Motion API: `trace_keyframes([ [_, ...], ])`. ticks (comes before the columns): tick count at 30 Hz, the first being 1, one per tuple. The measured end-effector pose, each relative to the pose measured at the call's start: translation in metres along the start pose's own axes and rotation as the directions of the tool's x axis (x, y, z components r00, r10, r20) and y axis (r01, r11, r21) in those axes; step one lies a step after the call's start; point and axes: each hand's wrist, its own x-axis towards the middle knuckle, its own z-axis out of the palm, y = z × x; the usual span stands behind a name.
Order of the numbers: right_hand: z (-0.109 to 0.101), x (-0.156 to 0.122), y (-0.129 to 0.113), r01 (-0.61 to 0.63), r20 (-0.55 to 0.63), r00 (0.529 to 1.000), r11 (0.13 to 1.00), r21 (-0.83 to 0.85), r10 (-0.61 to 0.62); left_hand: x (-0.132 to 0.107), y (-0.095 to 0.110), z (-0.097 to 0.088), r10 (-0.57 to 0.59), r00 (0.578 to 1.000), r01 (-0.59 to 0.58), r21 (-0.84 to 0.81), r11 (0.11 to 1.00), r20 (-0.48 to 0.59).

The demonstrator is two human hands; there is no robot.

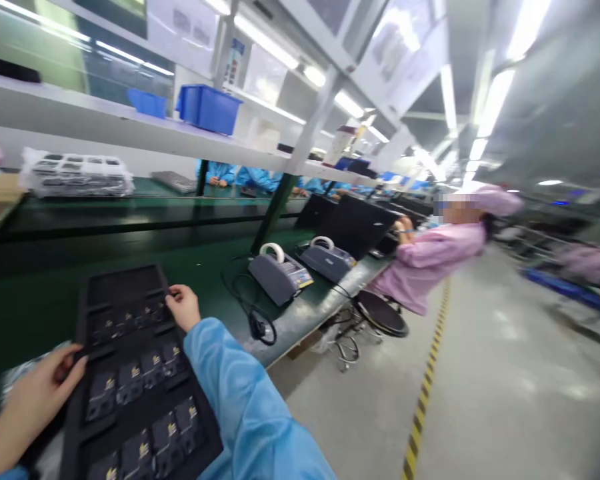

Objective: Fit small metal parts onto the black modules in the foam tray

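A black foam tray lies at the lower left, above or on the green bench. Rows of small dark parts with yellow marks sit in its slots, and the far slot holds none that I can see. My left hand grips the tray's left edge between thumb and fingers. On the opposite edge, my right hand pinches the rim near the far corner. Blue sleeves cover my arms. Under the left side of the tray, a silvery plastic wrapping shows in part.
Two grey tape dispensers stand on the green bench to the right, with a black cable and plug. A wrapped stack of trays lies behind. Blue bins sit on the shelf. A person in pink works farther along, near a stool.
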Motion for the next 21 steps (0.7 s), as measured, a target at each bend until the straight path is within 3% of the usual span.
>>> trace_keyframes([
  [3,-0.004,-0.003,-0.009,-0.005,0.052,0.999,1.0,0.012,0.004,-0.008,0.037,-0.019,0.055,0.996,-0.057,-0.03,0.998,-0.064],
  [5,-0.005,0.002,-0.009,-0.008,0.074,0.997,1.0,0.024,0.006,-0.005,0.047,-0.028,0.064,0.996,-0.065,-0.011,0.998,-0.061],
  [10,0.003,0.017,0.009,0.004,0.087,0.996,0.999,0.049,-0.008,-0.004,0.024,-0.063,-0.13,0.978,0.151,0.12,0.981,-0.164],
  [13,0.005,0.018,0.017,0.015,0.07,0.997,0.999,0.048,-0.018,-0.018,0.013,-0.081,-0.165,0.974,0.192,0.179,0.965,-0.156],
  [17,0.008,0.022,0.017,0.013,0.057,0.998,0.999,0.035,-0.015,-0.039,0.012,-0.078,-0.116,0.991,0.129,0.222,0.966,-0.071],
  [21,0.01,0.025,0.006,-0.018,0.103,0.995,0.998,0.054,0.013,-0.054,0.018,-0.065,-0.12,0.991,0.132,0.254,0.958,-0.064],
])
